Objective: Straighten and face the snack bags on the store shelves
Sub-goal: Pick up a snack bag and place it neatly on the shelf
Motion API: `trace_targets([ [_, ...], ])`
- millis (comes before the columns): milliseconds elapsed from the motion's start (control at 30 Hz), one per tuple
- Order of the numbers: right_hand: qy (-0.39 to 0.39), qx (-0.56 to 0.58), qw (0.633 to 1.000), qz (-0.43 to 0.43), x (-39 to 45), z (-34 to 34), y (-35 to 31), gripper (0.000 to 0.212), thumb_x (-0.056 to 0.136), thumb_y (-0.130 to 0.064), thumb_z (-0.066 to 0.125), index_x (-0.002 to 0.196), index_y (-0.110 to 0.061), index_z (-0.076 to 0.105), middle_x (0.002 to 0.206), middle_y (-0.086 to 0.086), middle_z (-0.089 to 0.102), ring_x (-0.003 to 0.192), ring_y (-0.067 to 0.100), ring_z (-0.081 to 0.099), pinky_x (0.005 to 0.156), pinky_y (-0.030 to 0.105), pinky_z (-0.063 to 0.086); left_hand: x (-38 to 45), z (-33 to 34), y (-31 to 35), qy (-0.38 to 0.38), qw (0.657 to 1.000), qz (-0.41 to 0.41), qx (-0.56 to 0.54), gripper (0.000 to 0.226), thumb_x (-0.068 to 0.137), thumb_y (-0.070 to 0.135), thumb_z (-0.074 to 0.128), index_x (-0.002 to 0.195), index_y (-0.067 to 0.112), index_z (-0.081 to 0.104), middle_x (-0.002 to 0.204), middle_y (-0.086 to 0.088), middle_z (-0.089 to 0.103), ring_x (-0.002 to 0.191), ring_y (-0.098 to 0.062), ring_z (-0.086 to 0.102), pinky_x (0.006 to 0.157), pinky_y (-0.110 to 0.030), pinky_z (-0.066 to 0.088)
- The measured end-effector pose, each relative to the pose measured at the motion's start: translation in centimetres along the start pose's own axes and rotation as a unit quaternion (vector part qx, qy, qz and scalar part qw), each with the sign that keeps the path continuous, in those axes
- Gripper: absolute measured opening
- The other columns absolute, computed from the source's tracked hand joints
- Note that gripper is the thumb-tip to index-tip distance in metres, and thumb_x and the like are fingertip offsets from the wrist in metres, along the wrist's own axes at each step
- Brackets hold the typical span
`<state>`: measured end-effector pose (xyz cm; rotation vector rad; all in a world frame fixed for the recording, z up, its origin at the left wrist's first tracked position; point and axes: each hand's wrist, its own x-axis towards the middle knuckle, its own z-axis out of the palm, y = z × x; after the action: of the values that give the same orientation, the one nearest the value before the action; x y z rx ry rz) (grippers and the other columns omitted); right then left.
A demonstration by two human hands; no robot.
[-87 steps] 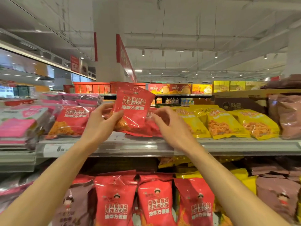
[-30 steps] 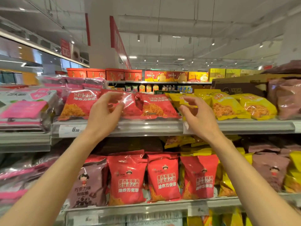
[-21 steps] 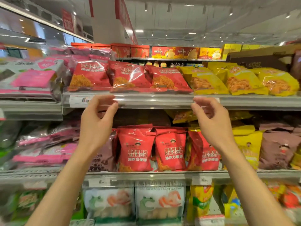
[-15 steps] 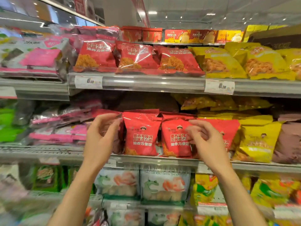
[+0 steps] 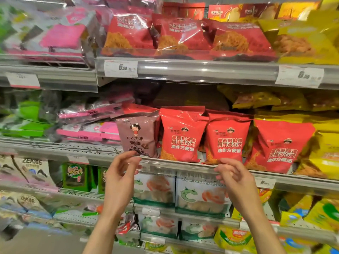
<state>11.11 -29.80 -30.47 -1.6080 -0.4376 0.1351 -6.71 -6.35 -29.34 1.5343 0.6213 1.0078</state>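
Pink packs are stacked flat at 9 o'clock on the middle shelf. Left hand is raised below the shelf rail at 6 o'clock, fingers loosely apart, nothing held, tips just under the brown bag. Three red bags are stood upright, facing out, right of the brown one. Right hand is held at 5 o'clock, fingers loosely curled, empty, just below the second red bag. Yellow bags are seen at 3 o'clock.
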Motion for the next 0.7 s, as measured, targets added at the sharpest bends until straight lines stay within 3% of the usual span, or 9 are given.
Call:
trace_targets([
  [100,0.012,-0.027,1.0,-0.008,-0.5,1.9,-0.6,0.015,0.097,-0.019,0.067,0.11,-0.027,0.068,0.087,0.001,0.077,0.081,0.011,0.075,0.08,0.033,0.059,1.6,-1.4,-0.5,-0.019,1.0,0.0,0.004,0.013,0.096,0.029,0.069,0.108,0.034,0.07,0.105,0.012,0.076,0.097,-0.01,0.071,0.074,-0.029,0.05],
  [300,0.038,-0.019,0.999,0.0,-1.3,8.6,-1.9,0.013,0.098,-0.026,0.066,0.107,-0.035,0.067,0.091,-0.006,0.078,0.083,0.013,0.074,0.085,0.039,0.057,7.1,-5.9,-1.4,-0.063,0.998,0.012,0.019,0.011,0.097,0.028,0.068,0.108,0.031,0.069,0.102,0.015,0.075,0.098,-0.004,0.069,0.086,-0.031,0.053],
  [400,0.024,-0.028,0.999,-0.008,-0.9,12.4,-2.7,0.014,0.098,-0.026,0.066,0.109,-0.034,0.068,0.084,0.002,0.075,0.076,0.02,0.07,0.073,0.036,0.057,9.3,-7.0,-1.7,-0.087,0.994,0.036,0.053,0.013,0.099,0.024,0.064,0.109,0.032,0.066,0.098,0.019,0.072,0.094,0.002,0.066,0.084,-0.027,0.05],
  [467,0.011,-0.058,0.998,-0.034,-0.3,14.9,-3.1,0.014,0.1,-0.022,0.064,0.109,-0.032,0.067,0.067,-0.007,0.065,0.064,0.012,0.061,0.062,0.029,0.048,10.6,-7.1,-1.7,-0.111,0.989,0.049,0.084,0.016,0.099,0.023,0.065,0.112,0.032,0.063,0.1,0.019,0.069,0.097,0.01,0.062,0.084,-0.019,0.049],
  [567,-0.004,-0.167,0.984,-0.053,1.0,18.1,-3.4,0.025,0.1,-0.033,0.062,0.126,-0.03,0.064,0.067,-0.02,0.058,0.06,-0.001,0.056,0.065,0.025,0.046,11.8,-6.5,-1.7,-0.158,0.978,0.057,0.12,0.029,0.097,0.024,0.068,0.123,0.033,0.056,0.112,0.023,0.061,0.097,0.026,0.054,0.076,0.0,0.042],
  [700,-0.01,-0.245,0.969,-0.027,1.8,20.9,-4.6,0.051,0.101,-0.045,0.056,0.149,-0.027,0.048,0.064,0.001,0.07,0.058,0.006,0.063,0.065,0.03,0.054,12.5,-5.7,-2.1,-0.19,0.975,0.049,0.109,0.035,0.097,0.02,0.069,0.128,0.027,0.054,0.112,0.016,0.065,0.094,0.022,0.058,0.074,0.001,0.045],
])
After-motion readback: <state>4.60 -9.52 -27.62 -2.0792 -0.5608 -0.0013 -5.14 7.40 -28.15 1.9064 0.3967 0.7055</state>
